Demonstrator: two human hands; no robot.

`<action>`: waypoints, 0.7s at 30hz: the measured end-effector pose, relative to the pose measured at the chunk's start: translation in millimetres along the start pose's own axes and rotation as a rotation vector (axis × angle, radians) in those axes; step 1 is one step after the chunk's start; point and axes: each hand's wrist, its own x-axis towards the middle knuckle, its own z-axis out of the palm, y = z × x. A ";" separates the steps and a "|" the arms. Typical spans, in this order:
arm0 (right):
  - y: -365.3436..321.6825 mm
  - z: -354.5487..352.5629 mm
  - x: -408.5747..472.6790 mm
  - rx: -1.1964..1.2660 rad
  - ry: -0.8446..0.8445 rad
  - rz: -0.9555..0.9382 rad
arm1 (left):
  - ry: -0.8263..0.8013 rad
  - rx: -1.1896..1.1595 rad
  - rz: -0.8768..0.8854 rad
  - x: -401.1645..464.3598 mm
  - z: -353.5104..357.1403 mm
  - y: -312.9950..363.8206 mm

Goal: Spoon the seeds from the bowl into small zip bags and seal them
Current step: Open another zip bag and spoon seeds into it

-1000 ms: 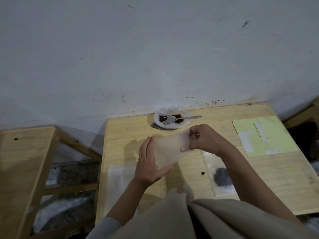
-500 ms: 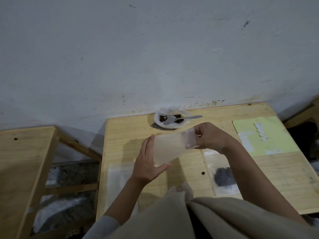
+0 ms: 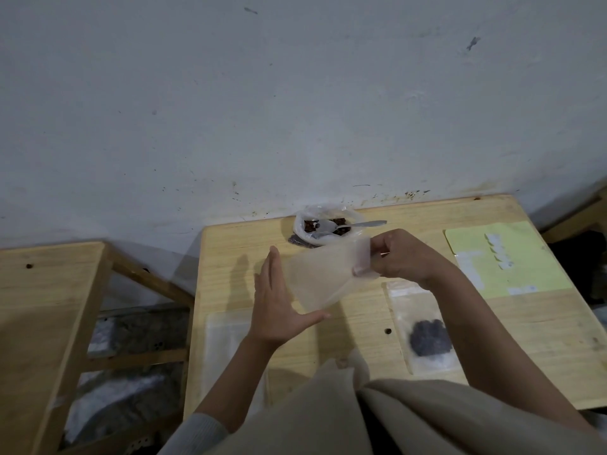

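I hold an empty zip bag (image 3: 323, 277) up over the middle of the tabletop (image 3: 361, 310), just in front of the bowl (image 3: 323, 226). My right hand (image 3: 402, 257) pinches the bag's mouth end between thumb and curled fingers (image 3: 377, 249), a little right of frame centre. Since a second ago this hand has drifted right and slightly up, and the bag has stretched out flatter between my hands.

My left hand (image 3: 279, 300) has opened: a second ago its fingers wrapped the bag's lower corner, now they stand straight and together, palm against the bag's left edge, thumb out under its bottom corner.

The bowl, lined with plastic, sits at the far edge of the tabletop by the wall, seeds (image 3: 340, 224) inside and the spoon (image 3: 348, 226) resting in it, handle pointing right; none of these have moved. A filled bag (image 3: 427, 330) lies flat at lower right of centre, a clear stack of bags (image 3: 230, 349) at lower left, a yellow sheet (image 3: 505, 257) at the right
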 end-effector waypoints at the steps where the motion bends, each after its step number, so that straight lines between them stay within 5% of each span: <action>1: 0.8 2.1 0.9 -0.004 -0.002 0.005 | -0.003 -0.002 0.020 1.2 -0.2 3.7; 9: 1.8 26.6 6.0 -0.053 0.012 -0.035 | 0.071 -0.066 0.198 10.7 5.4 38.9; 14: 6.6 34.4 7.0 0.028 0.064 -0.063 | 0.090 -0.087 0.146 10.0 9.0 34.3; 21: 23.9 30.7 24.7 0.544 0.458 0.120 | 0.027 -0.122 0.001 12.1 11.1 18.0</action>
